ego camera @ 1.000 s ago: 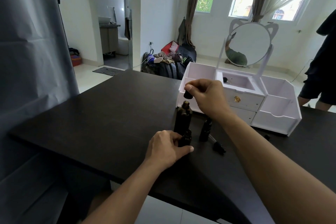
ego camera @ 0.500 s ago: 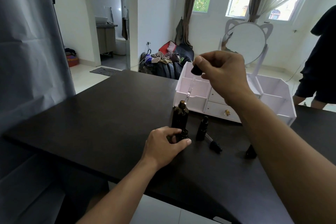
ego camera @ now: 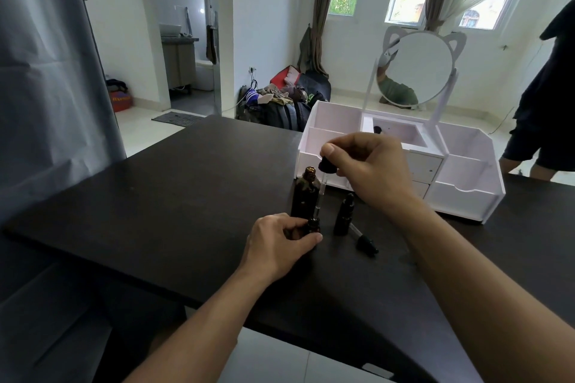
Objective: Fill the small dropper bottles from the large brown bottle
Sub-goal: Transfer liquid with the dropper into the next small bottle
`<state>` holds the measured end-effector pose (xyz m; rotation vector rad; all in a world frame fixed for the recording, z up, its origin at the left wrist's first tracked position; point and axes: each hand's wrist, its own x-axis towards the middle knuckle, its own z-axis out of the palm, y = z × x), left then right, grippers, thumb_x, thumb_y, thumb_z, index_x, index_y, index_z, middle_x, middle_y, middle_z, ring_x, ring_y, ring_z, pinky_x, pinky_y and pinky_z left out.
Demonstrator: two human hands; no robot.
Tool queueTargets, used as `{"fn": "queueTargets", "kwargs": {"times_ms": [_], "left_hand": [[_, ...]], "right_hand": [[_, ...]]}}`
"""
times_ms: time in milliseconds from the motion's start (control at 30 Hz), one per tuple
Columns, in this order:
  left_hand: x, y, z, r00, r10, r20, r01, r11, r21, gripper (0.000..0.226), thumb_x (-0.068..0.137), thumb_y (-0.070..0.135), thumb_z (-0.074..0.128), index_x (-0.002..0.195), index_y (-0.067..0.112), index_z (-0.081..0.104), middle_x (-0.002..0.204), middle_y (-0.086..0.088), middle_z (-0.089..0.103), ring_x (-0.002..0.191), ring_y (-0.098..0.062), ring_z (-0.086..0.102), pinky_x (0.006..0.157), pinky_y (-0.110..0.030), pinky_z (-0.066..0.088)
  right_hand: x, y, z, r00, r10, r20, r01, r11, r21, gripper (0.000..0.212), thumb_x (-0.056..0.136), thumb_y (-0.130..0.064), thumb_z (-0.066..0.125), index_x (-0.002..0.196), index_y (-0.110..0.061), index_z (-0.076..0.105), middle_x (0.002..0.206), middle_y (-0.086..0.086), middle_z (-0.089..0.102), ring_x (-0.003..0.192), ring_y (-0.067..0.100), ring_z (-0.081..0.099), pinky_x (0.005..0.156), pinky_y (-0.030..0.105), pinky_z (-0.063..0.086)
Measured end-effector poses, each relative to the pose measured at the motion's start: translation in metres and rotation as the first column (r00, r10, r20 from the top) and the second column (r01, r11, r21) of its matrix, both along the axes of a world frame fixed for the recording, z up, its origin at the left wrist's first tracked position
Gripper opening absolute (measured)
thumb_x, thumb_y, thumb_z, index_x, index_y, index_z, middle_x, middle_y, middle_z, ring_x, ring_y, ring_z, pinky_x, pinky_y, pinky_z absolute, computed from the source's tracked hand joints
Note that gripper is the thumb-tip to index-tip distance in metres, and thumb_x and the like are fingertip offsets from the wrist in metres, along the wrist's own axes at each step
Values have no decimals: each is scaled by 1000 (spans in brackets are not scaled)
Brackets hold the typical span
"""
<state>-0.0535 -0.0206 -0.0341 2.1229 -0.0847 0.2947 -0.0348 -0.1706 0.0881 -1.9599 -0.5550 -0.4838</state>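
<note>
My left hand (ego camera: 280, 242) is down on the black table (ego camera: 155, 202), fingers and thumb curled around one small dropper bottle (ego camera: 313, 226) so it stands upright with its mouth open. Right behind it, touching or close enough that I can't tell, is the big brown bottle (ego camera: 306, 193), also upright with no cap on.

My right hand (ego camera: 370, 168) is up above both of them, pinching the black rubber top of a dropper (ego camera: 323, 183) between thumb and fingers. The glass tube hangs straight down past the side of the big bottle, with the tip right at the mouth of the little one in my left hand. Whether there's liquid in the tube, I honestly can't tell.

Just to the right of that is a second small bottle (ego camera: 343, 218) with its dropper cap on, standing by itself. Another loose dropper (ego camera: 362, 238) is lying flat on the table just beside it, rubber end pointing toward me.

As for labels: none I can read. The bottles just look dark from here.

Behind all this sits a white organizer box (ego camera: 466, 196) with a round cat-ear mirror (ego camera: 415, 67) on top.
</note>
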Motion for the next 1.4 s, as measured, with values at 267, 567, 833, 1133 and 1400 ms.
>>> {"fn": "queueTargets", "kwargs": {"times_ms": [267, 567, 833, 1133, 1400], "left_hand": [[2, 1, -2, 1000, 2, -20, -2, 1000, 0, 39, 77, 48, 75, 111, 28, 71, 83, 14, 61, 79, -3, 59, 73, -26, 53], [3, 2, -4, 999, 20, -25, -21, 1000, -16, 42, 74, 50, 77, 110, 28, 72, 78, 13, 62, 74, -3, 60, 67, -23, 50], [2, 2, -3, 1000, 19, -18, -19, 1000, -17, 37, 75, 49, 77, 107, 30, 73, 77, 12, 64, 75, -5, 63, 74, -31, 55], [2, 4, -2, 1000, -17, 10, 17, 1000, -23, 30, 74, 47, 78, 98, 29, 76, 71, 11, 66, 67, -3, 62, 67, -29, 55], [2, 4, -3, 1000, 3, 20, -3, 1000, -13, 40, 73, 48, 79, 106, 26, 74, 76, 13, 66, 72, -4, 63, 71, -28, 55]], "right_hand": [[8, 0, -7, 999, -15, -28, 16, 999, 34, 4, 85, -17, 75, 82, -16, 77, 69, -8, 73, 59, -1, 64, 58, 12, 47], [8, -2, -5, 998, -26, -62, 28, 999, 27, 4, 85, -18, 75, 81, -17, 77, 71, -7, 74, 65, 6, 68, 68, 26, 51], [6, -2, -1, 999, -3, -52, 5, 999, 33, 8, 88, -15, 71, 82, -19, 75, 72, -6, 75, 69, 8, 72, 67, 21, 56], [7, 3, 21, 998, -54, 18, 50, 986, 157, 9, 90, -16, 69, 81, -20, 72, 73, -3, 75, 69, 9, 73, 69, 21, 56], [22, 10, 37, 986, -150, 72, 135, 973, 185, 7, 89, -21, 71, 88, -16, 75, 75, -2, 75, 71, 9, 73, 77, 36, 61]]}}
